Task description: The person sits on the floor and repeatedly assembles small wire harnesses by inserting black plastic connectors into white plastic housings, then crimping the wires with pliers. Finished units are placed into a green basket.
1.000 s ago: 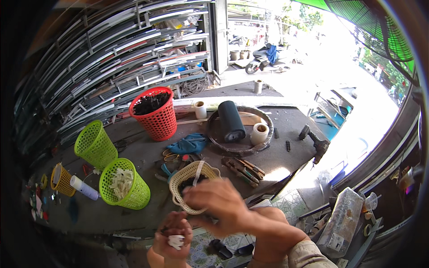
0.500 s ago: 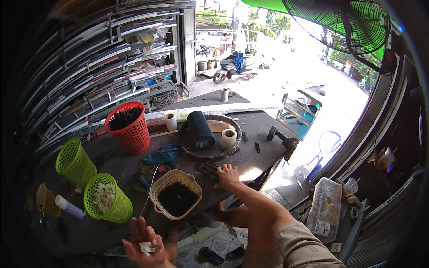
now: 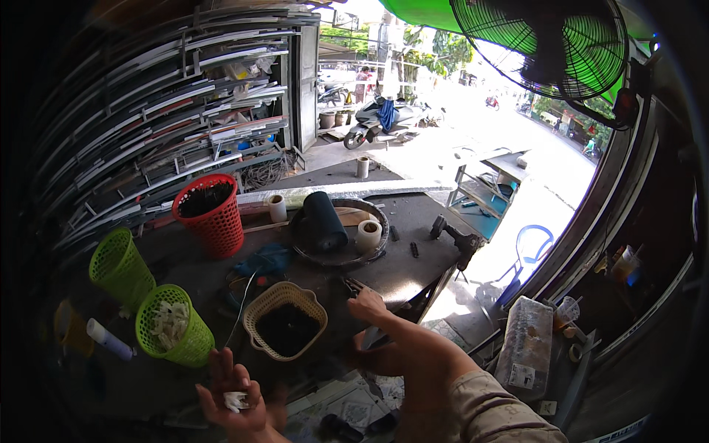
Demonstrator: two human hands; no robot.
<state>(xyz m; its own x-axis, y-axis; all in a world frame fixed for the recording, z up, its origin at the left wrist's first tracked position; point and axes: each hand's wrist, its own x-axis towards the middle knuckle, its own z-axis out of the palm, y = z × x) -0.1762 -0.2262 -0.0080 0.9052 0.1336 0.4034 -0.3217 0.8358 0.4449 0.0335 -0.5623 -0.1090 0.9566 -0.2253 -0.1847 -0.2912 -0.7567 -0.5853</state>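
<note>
Small white plastic pieces [image 3: 235, 401] rest in my left hand [image 3: 251, 418], palm up at the lower edge, its fingers curled around them. Beyond the tan basket's right side, my right hand [image 3: 368, 306] is low over the dark table, its fingers drawn together at some small black pieces [image 3: 353, 286]. How many it grips is hidden by the fingers. The tan square basket [image 3: 255, 341], between my hands, holds a heap of small black pieces [image 3: 289, 329]. Left of it, a light green basket [image 3: 193, 341] contains more white pieces [image 3: 170, 325].
A red basket [image 3: 223, 232] with black pieces and another green basket [image 3: 122, 267] stand at left. A round dark tray [image 3: 301, 247] holds a dark roll [image 3: 325, 223] and a pale roll [image 3: 368, 235]. A cordless drill [image 3: 461, 242] lies at the table's right edge.
My right hand's spread fingers have drawn together over the black pieces, and the hand has moved slightly toward me. My left hand still holds the white pieces. The whole view has shifted a little.
</note>
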